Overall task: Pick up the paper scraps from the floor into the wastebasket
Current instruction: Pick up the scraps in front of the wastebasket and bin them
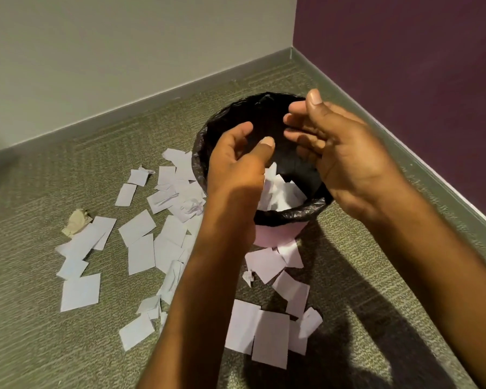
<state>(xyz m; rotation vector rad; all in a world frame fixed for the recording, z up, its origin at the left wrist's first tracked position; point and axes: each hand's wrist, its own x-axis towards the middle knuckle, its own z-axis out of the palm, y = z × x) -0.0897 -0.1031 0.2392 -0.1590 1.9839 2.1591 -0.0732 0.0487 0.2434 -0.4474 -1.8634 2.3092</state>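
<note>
Both hands are hovering over the mouth of the wastebasket (292, 213), and the step in hand looks like a drop. The left hand (236, 161) is hanging with its fingers loosely curved and no paper showing in it. The right hand (345, 161) is facing it with fingers spread and thumb raised, also released. White scraps (281, 192) are lying inside the black liner, directly beneath the two palms.

To do this well, the person should be keeping both hands inside the line of the rim and spreading the fingers fully, so that no slip is clinging to a palm and drifting out onto the carpet (40, 346). The next load is probably best taken from the pile off the left hand, with flat pieces swept together into a stack instead of being pinched up one at a time.

Counting outward from the left:
- One tan crumpled wad (76, 221) is sitting far to the left of the left hand.
- Roughly twenty paper scraps (141, 226) are lying between that wad and the left forearm. They are overlapping, so the count is not exact.
- About ten more (270, 338) are lying between the two forearms, just beside the basket's near side.
- There is one wastebasket and there are two hands.
- No scraps are showing to the right of the right hand.
</note>
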